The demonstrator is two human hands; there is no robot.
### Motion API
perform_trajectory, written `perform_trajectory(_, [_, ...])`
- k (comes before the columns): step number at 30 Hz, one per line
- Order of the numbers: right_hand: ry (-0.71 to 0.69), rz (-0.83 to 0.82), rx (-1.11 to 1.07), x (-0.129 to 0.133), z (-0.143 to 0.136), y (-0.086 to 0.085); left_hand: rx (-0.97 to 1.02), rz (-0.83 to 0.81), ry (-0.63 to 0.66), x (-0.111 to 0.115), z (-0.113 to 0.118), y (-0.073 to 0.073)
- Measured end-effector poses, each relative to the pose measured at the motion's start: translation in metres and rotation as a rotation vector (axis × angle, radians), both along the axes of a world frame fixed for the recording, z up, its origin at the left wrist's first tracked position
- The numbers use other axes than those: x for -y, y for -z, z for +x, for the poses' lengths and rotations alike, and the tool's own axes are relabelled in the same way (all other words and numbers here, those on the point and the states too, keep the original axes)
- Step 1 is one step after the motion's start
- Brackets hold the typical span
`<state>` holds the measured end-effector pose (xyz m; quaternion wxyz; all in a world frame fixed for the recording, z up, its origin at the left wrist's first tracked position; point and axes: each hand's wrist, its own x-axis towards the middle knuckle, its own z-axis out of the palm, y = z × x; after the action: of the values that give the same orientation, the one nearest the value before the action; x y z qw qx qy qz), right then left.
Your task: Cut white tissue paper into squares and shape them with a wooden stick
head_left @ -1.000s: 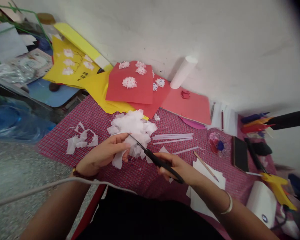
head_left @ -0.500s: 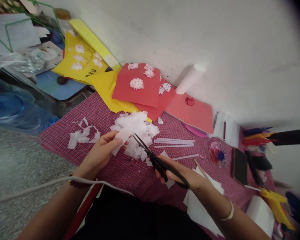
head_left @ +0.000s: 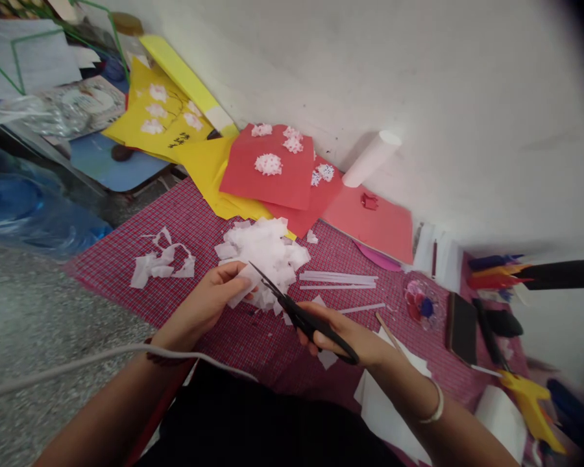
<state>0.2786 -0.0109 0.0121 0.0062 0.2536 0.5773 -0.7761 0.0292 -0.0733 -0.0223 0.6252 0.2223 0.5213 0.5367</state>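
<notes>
A small piece of thin white paper (head_left: 240, 285) is pinched between the thumb and fingers of my left hand (head_left: 224, 295). My right hand (head_left: 328, 331) is wrapped round the handles of black scissors (head_left: 294, 311), whose blades point up and left, close to the paper's right edge. Behind and partly beneath my left fingertips lies a heap of white paper pieces (head_left: 267, 250). Several pale narrow strips (head_left: 338, 279) lie right of the heap. Curly white scraps (head_left: 163, 263) rest to the left on the checked tablecloth (head_left: 214, 344).
Red sheets (head_left: 272, 185) with pinkish-white paper flowers lie at the back, beside yellow sheets (head_left: 199, 168). A white roll (head_left: 372, 159) leans on the wall. On the right are a dark phone-like object (head_left: 462, 329) and a yellow glue gun (head_left: 530, 395). A white cable crosses my left wrist.
The paper in my left hand looks shorter, its upper part gone from view. Both hands are nearer each other, and the scissors have moved slightly left.
</notes>
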Motion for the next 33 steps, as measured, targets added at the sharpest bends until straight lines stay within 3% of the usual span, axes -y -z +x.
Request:
perform_trajectory(16, [0.145,0.024,0.083,0.003,0.000,0.003,0.027,-0.002,0.080,0.000,0.003,-0.001])
perform_trajectory(22, [0.071,0.035,-0.047,-0.002,0.007,0.003,0.033,-0.044,-0.022,0.004,-0.004,0.003])
perform_trajectory(29, [0.046,0.010,-0.033,-0.004,0.016,0.004,0.059,-0.021,-0.212,-0.002,-0.005,0.005])
perform_trajectory(33, [-0.011,0.041,0.018,-0.003,0.012,0.002,0.055,-0.013,-0.215,-0.004,-0.002,0.005])
